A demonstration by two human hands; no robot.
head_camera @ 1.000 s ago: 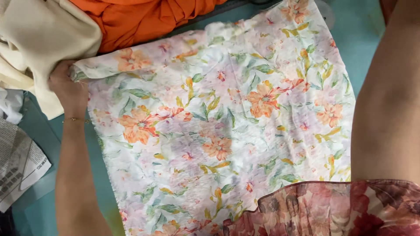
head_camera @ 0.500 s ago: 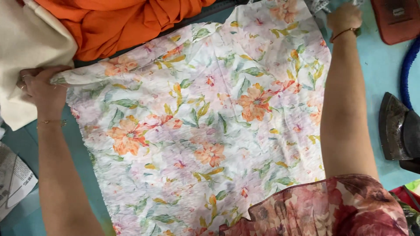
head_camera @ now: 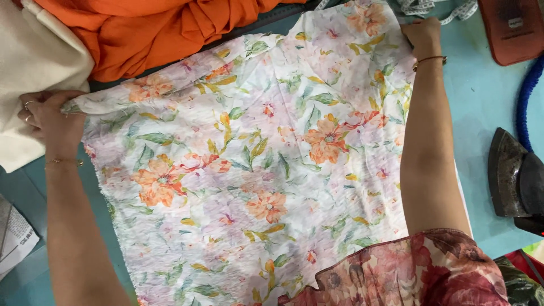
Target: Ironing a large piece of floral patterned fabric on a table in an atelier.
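A white floral fabric (head_camera: 255,170) with orange flowers and green leaves lies spread across a teal table (head_camera: 487,102). My left hand (head_camera: 48,116) grips its far left corner, fingers closed on the cloth, with rings and a thin bracelet at the wrist. My right hand (head_camera: 422,37) pinches the far right corner, also with a bracelet. Both arms run along the fabric's side edges. My red floral sleeve (head_camera: 408,272) covers the near right part of the cloth.
An orange cloth (head_camera: 164,28) is heaped at the back, touching the fabric's far edge. A cream cloth (head_camera: 34,62) lies at the left. A dark iron (head_camera: 513,178) rests at the right, a red-brown pad (head_camera: 510,28) far right, printed paper (head_camera: 14,238) near left.
The fabric's far edge has been drawn outward and flatter. My right hand came into view at the far right corner and my left hand shifted slightly nearer while holding its corner.
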